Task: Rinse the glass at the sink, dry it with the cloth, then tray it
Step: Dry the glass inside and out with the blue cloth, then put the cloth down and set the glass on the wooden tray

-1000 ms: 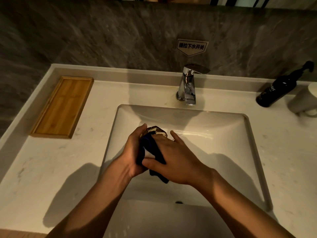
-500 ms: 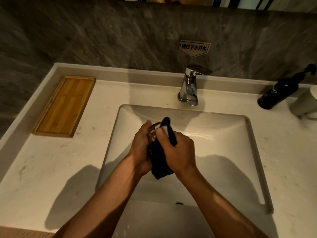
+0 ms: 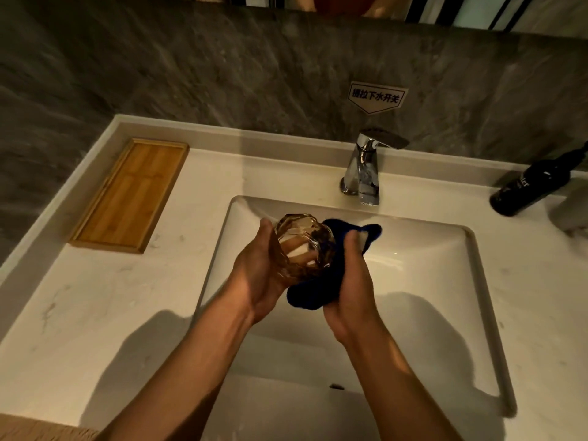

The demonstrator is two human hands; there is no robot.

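An amber faceted glass [image 3: 302, 246] is held above the white sink basin [image 3: 423, 281], tilted so its mouth faces up toward me. My left hand [image 3: 257, 281] grips it from the left and underneath. My right hand [image 3: 353, 291] presses a dark blue cloth [image 3: 321, 296] against the glass's right side and bottom; one cloth corner sticks up behind my fingers. A wooden tray [image 3: 127, 198] lies on the counter at the back left, with nothing on it.
A chrome faucet [image 3: 366, 173] stands behind the basin with no water running. A dark pump bottle [image 3: 531, 189] and a pale cup [image 3: 572, 208] sit at the right edge. A stone wall with a small sign [image 3: 375, 97] rises behind the white counter [image 3: 95, 313].
The cloth has slid off the top of the glass to its right side and underside. The glass has turned so its open mouth now shows.
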